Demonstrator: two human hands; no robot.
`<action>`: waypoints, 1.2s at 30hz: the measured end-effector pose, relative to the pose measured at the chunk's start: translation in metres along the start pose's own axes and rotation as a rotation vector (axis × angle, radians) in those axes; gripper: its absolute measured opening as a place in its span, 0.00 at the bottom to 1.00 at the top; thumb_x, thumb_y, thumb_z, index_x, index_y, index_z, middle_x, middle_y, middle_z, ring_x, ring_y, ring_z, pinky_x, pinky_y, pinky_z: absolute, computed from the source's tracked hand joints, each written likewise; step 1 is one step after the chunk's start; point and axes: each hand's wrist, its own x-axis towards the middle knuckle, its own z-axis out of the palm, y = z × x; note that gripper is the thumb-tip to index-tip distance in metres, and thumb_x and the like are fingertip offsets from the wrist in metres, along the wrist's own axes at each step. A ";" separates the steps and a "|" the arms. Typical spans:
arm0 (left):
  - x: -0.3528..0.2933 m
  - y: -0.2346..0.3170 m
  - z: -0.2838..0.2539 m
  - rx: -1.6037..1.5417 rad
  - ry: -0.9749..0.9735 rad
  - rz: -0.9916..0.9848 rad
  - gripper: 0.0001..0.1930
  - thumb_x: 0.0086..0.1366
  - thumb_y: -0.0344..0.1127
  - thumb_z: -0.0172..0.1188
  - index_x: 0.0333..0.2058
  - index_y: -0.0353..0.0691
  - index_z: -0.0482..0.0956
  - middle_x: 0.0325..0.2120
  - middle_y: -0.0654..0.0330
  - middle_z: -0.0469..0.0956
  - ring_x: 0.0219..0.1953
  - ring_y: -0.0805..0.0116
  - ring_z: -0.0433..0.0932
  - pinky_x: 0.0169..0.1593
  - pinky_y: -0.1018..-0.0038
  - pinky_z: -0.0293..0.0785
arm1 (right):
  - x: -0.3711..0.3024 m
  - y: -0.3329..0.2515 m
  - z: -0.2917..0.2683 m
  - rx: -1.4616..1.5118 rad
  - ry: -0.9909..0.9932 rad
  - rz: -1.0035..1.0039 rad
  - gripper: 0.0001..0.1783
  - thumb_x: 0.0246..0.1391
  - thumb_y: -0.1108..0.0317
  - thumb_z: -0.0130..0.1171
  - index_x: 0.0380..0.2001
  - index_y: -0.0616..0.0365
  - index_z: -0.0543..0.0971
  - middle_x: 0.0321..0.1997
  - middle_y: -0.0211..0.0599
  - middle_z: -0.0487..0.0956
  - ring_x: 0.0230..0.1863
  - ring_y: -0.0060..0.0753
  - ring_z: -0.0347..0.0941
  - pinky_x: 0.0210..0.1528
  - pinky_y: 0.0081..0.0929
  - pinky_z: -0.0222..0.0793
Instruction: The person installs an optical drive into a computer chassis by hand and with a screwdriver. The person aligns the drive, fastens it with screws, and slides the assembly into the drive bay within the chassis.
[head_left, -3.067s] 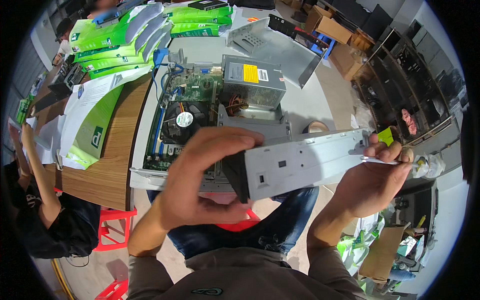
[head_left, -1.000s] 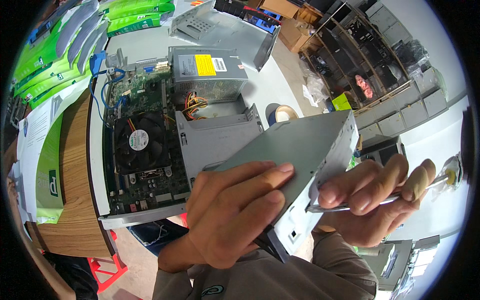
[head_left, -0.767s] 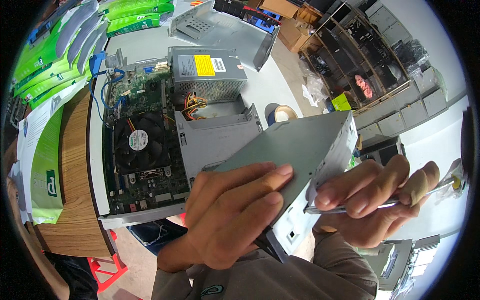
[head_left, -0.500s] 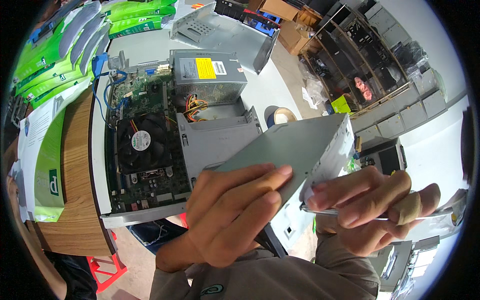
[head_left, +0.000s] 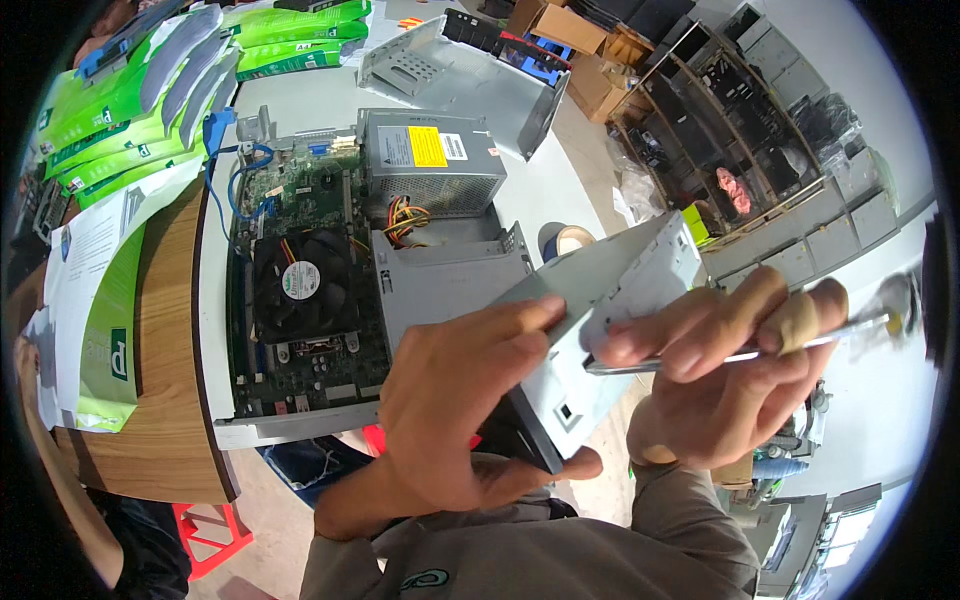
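Note:
My left hand [head_left: 450, 400] grips a flat silver metal box with a black front edge, which looks like an optical drive [head_left: 570, 410], its thumb under the black edge and its fingers over the top. The drive is tilted, with its narrow side turned toward my right hand [head_left: 735, 370]. That hand is closed round the thin shaft of a screwdriver [head_left: 745, 355]. The screwdriver's tip is at the drive's side; whether it touches a screw I cannot tell. Its clear handle [head_left: 895, 312] sticks out to the right, blurred.
An opened computer case lies on the table, with a black fan [head_left: 305, 285], a green circuit board [head_left: 290, 185] and a power supply [head_left: 435, 160]. Behind it is a metal cover [head_left: 470, 80]. Green paper packs [head_left: 130, 110] are stacked at left. Another person's arm [head_left: 60, 480] shows at lower left.
The drive has turned so its narrow side faces up more. My left thumb now shows beneath it. My right hand has shifted slightly left, and the screwdriver has tilted.

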 end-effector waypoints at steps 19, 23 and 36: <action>0.000 -0.013 0.014 -0.071 0.288 0.177 0.38 0.48 0.57 0.78 0.45 0.28 0.78 0.38 0.47 0.79 0.38 0.46 0.84 0.37 0.61 0.81 | 0.008 0.013 -0.009 0.073 -0.241 -0.161 0.10 0.64 0.78 0.43 0.35 0.57 0.53 0.23 0.45 0.68 0.18 0.47 0.75 0.25 0.41 0.85; -0.001 -0.011 0.014 -0.027 0.280 0.183 0.39 0.51 0.57 0.77 0.47 0.26 0.77 0.38 0.47 0.79 0.39 0.46 0.84 0.37 0.61 0.81 | 0.018 0.009 -0.012 0.074 -0.363 -0.165 0.11 0.62 0.81 0.42 0.35 0.57 0.52 0.24 0.46 0.69 0.20 0.48 0.77 0.26 0.43 0.85; -0.002 -0.007 -0.001 0.083 0.145 0.070 0.41 0.53 0.57 0.75 0.48 0.21 0.75 0.43 0.40 0.78 0.43 0.47 0.83 0.41 0.63 0.83 | 0.049 0.008 -0.033 0.099 -0.643 0.078 0.07 0.68 0.76 0.44 0.44 0.59 0.58 0.34 0.50 0.76 0.35 0.53 0.83 0.38 0.51 0.87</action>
